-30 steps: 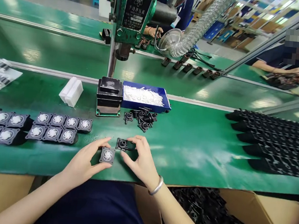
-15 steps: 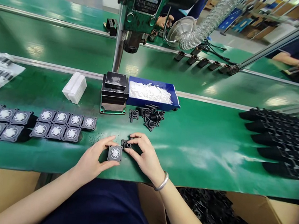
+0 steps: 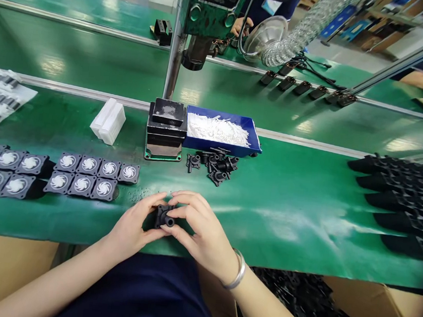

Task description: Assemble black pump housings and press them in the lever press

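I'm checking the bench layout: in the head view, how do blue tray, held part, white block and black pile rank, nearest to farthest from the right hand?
From the right hand:
1. Held part: between both hands.
2. Black pile: straight ahead.
3. Blue tray: just behind the pile.
4. White block: ahead, left.

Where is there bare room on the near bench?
The widest bare green mat spans from the loose black fittings and right hand to the black rows. A narrow strip fronts the white-wheeled housings. It is crowded around the press base and blue tray.
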Tool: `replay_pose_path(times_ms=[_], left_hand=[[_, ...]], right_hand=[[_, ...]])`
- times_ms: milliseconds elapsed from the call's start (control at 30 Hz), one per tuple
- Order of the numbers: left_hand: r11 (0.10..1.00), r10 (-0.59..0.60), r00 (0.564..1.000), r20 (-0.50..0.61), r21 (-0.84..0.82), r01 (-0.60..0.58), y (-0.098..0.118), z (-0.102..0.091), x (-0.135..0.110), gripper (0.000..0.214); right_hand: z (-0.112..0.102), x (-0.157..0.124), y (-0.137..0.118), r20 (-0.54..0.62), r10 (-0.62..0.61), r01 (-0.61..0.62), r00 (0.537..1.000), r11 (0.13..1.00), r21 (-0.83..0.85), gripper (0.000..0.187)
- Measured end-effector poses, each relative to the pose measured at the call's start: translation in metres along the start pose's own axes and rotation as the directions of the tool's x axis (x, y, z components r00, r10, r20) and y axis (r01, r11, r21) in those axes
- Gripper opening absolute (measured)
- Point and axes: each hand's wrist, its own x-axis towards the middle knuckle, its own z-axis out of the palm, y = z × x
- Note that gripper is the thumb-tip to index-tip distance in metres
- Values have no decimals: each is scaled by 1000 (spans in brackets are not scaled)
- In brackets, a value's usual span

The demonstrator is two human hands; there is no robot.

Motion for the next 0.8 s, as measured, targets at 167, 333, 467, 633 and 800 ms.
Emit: replay_pose_path(times_ms=[167, 333, 467, 633, 800], left_hand=[[1000, 9, 1000, -13, 16, -9, -1, 1, 1, 64], [1000, 9, 1000, 24, 22, -10, 4, -3, 3, 65], [998, 28, 997, 77, 57, -32, 8, -10, 8, 64], [997, 37, 996, 80, 66, -43, 7, -11, 11, 66], [987, 103, 992, 70, 113, -111, 13, -15, 13, 62]], right_hand=[[3, 1, 4, 6, 25, -25, 1000, 999, 19, 12], [5, 0, 4, 54, 63, -66, 997, 996, 62, 15], [5, 0, 7, 68, 57, -63, 996, 994, 93, 14], [10, -3, 10, 56, 69, -75, 996, 990, 117, 15], [2, 0, 10, 76, 73, -82, 994, 991, 110, 16]])
